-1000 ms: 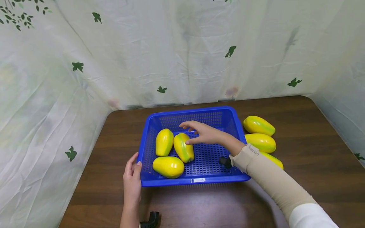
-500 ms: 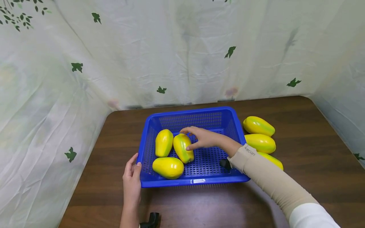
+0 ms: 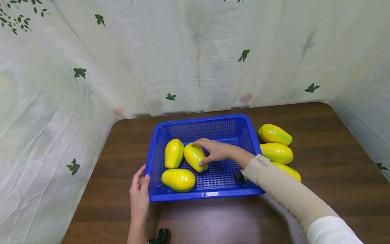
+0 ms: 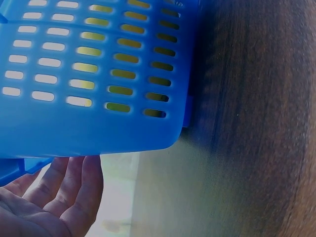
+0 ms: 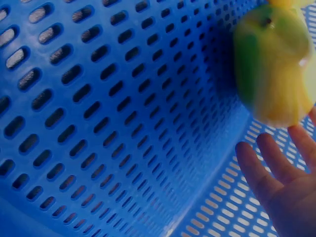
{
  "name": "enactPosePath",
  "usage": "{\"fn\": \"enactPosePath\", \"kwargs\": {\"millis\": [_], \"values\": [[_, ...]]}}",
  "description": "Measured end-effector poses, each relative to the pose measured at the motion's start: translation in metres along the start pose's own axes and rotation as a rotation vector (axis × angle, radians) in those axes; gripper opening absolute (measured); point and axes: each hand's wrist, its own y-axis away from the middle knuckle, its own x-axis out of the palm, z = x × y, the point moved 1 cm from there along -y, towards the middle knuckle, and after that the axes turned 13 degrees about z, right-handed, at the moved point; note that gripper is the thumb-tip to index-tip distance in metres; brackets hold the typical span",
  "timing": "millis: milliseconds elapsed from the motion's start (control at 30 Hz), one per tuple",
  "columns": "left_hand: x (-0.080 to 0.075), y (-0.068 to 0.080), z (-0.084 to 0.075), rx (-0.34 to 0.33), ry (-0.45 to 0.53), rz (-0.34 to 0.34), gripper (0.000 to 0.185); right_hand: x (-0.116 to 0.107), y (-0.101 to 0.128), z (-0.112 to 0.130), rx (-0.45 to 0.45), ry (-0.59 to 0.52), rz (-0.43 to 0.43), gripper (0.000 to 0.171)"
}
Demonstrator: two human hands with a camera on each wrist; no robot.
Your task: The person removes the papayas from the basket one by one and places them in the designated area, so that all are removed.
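A blue plastic basket (image 3: 186, 197) stands on the table with three yellow papayas inside. My left hand (image 3: 139, 195) holds its left front corner, thumb over the rim; in the left wrist view the fingers (image 4: 74, 190) lie against the basket's underside edge. Inside the basket, my right hand (image 3: 217, 151) grips the green-streaked papaya (image 3: 193, 157), thumb on its near end and fingers at its far end. Beside that fruit lie a second papaya (image 3: 174, 153) to the left and a third papaya (image 3: 178, 180) in front. The right wrist view shows fingertips close to a papaya (image 5: 271, 69).
To the right of the basket, three more papayas lie in a row: a far papaya (image 3: 275, 134), a middle papaya (image 3: 276, 153) and a near papaya (image 3: 287, 171) partly behind the right sleeve. A pale curtain (image 3: 201, 61) with leaf prints surrounds the brown wooden table (image 3: 329, 162).
My right hand has come down onto the green-streaked papaya, which has turned slightly, its near end swinging right. My left hand stays at the basket corner.
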Motion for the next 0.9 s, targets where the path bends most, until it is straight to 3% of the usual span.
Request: {"fn": "enactPosePath", "kwargs": {"millis": [300,567,900], "values": [[-0.0006,0.0001,0.0013,-0.005,0.016,0.002,0.036,0.0021,-0.0014,0.0017,0.104,-0.012,-0.003,0.078],[0.0004,-0.0005,0.0000,-0.005,0.004,-0.003,0.036,0.0009,0.0000,-0.0002,0.070,-0.050,0.056,0.073],[0.0001,0.0000,0.0003,0.001,-0.009,-0.005,0.036,-0.0003,0.0003,-0.0003,0.072,0.003,0.012,0.071]]}}
